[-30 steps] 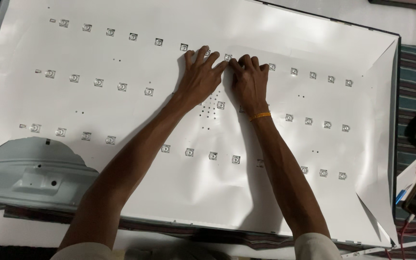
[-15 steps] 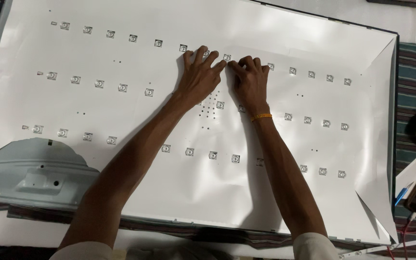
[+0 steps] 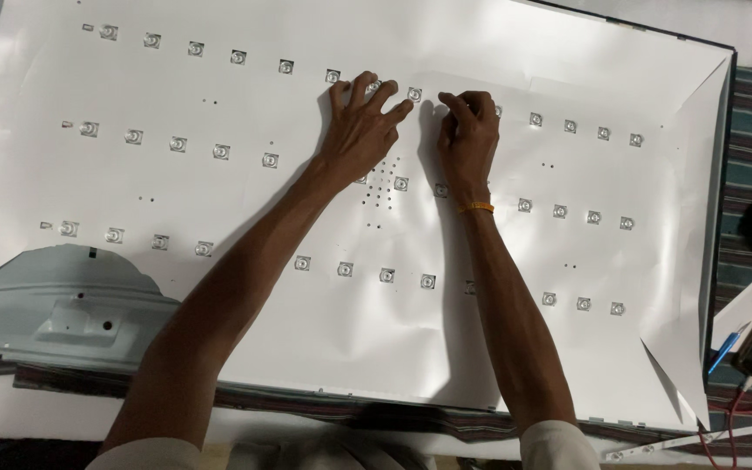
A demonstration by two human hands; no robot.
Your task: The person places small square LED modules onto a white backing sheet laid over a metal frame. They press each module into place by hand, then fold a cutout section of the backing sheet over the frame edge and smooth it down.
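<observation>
White sheet (image 3: 245, 348) under both hands
Left hand (image 3: 360, 130) is pressing down with fingers spread; right hand (image 3: 469, 135) is pressing with fingers curled, both beside a top-row lens (image 3: 414, 93), mid-panel.

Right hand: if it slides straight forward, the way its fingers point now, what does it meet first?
The right hand points toward the far edge. Probably first comes the small lens in the top row, at its fingertips, then bare white reflector sheet. Contact is unclear.

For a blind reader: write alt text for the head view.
Both hands, left hand and right hand, press flat on a white sheet studded with rows of small lenses. A grey cover lies lower left.
</observation>
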